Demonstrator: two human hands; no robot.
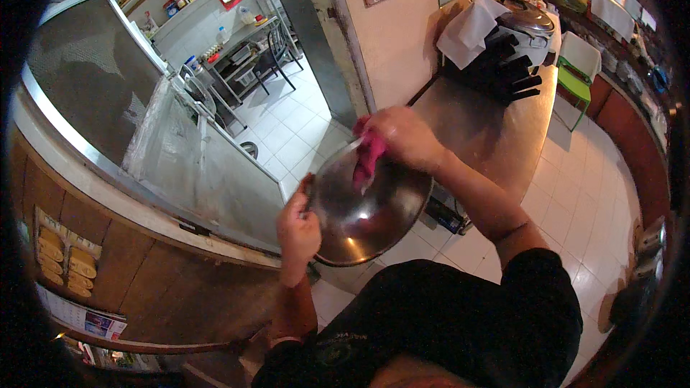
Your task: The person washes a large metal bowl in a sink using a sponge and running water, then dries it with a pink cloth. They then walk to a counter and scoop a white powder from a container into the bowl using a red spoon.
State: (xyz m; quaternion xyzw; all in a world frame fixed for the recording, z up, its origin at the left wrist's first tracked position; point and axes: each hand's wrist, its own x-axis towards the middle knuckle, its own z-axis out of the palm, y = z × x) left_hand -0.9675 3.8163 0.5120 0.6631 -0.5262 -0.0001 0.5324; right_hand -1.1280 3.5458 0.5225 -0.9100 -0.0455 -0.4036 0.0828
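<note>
A round, shiny metal lid or shallow pan (372,221) is held up in front of my body, tilted. My left hand (299,226) grips something at its left edge, perhaps a handle; the fingers partly hide it. At the upper rim, my right hand (404,137) is closed on a dark pink cloth (368,164), which hangs down against the metal surface. The right hand is slightly blurred.
To the right runs a metal-topped counter (463,124) with black objects (506,64), a white cloth (473,32) and a large lidded pot (525,15). A green-seated chair (574,83) stands beyond it. On the left is a low wall with a framed panel (97,75); an open doorway lies ahead.
</note>
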